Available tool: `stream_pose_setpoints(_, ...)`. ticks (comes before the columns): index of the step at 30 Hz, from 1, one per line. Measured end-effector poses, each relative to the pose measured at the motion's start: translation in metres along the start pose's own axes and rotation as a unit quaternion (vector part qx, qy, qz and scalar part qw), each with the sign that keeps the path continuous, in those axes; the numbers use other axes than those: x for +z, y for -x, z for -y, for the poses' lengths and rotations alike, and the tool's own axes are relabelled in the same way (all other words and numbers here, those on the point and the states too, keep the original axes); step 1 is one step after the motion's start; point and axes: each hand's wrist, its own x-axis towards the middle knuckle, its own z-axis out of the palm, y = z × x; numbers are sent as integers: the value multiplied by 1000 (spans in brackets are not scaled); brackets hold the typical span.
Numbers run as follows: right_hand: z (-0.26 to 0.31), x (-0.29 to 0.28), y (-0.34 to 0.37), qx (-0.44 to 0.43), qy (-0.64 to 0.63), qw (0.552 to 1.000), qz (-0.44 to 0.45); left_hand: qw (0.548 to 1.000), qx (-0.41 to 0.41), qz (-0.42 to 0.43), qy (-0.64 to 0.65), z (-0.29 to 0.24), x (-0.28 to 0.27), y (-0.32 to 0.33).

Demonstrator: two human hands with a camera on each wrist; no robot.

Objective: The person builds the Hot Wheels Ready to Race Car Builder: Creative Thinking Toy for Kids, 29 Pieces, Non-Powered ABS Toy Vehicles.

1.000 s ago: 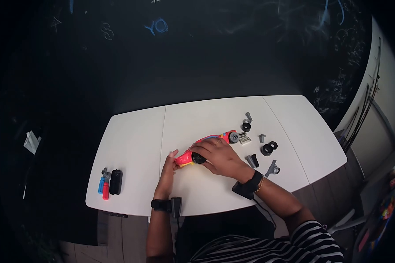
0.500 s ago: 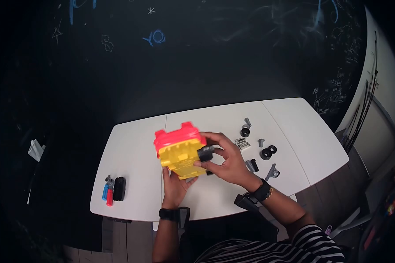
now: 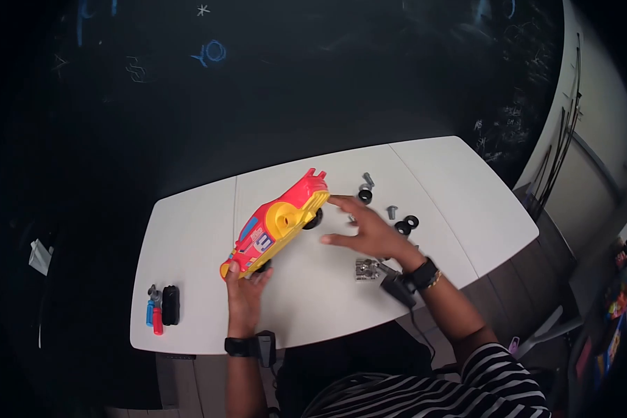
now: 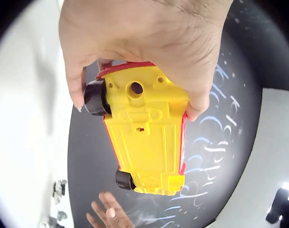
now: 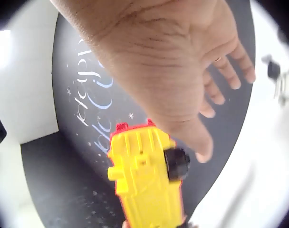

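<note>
A red toy car (image 3: 258, 230) with a yellow underside is held up over the white table, tilted on a slant. Around one end of it my left hand (image 3: 244, 299) grips, thumb on one side and fingers on the other, by a black wheel (image 4: 95, 97). A second black wheel (image 5: 177, 164) sits on the same side, near the other end. Facing me in the head view is a bare yellow wheel arch (image 3: 283, 219) without a wheel. My right hand (image 3: 375, 233) is spread beside the car's far end, thumb and fingers apart, holding nothing.
On the right of the table (image 3: 460, 202) lie loose black wheels (image 3: 403, 227), a grey bolt (image 3: 392, 212) and a small silver part (image 3: 366, 270). At the left stand out a blue-handled tool (image 3: 150, 314), a red-handled tool (image 3: 158, 322) and a black object (image 3: 171, 305). A chalkboard (image 3: 313, 90) rises behind.
The car has come up off the table and been turned, its underside then its side facing me. My right hand has let go of it and moved off to the right.
</note>
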Motion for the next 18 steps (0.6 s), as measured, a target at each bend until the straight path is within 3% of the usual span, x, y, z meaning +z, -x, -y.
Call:
stream_pose_setpoints(1,-36,-13,2,-36,101,994,-4,998,29,-6,-61,1,-11,-3)
stream_pose_setpoints(5,-76,-81,28,140,284,947,57,978,59,-54,-192,-3,-13,-2)
stream_pose_setpoints(7,-82,-91,37,215,294,929,73,976,66,-72,-195,6,-17,-8)
stream_pose_setpoints(12,-115,-85,49,194,307,928,77,967,51,-82,-235,14,-10,-8)
stream_pose_setpoints(17,-90,-79,38,211,320,919,88,967,30,-90,-235,29,-20,-11)
stream_pose_setpoints(18,-78,-76,34,159,285,944,50,968,35,-93,-231,32,-22,-13)
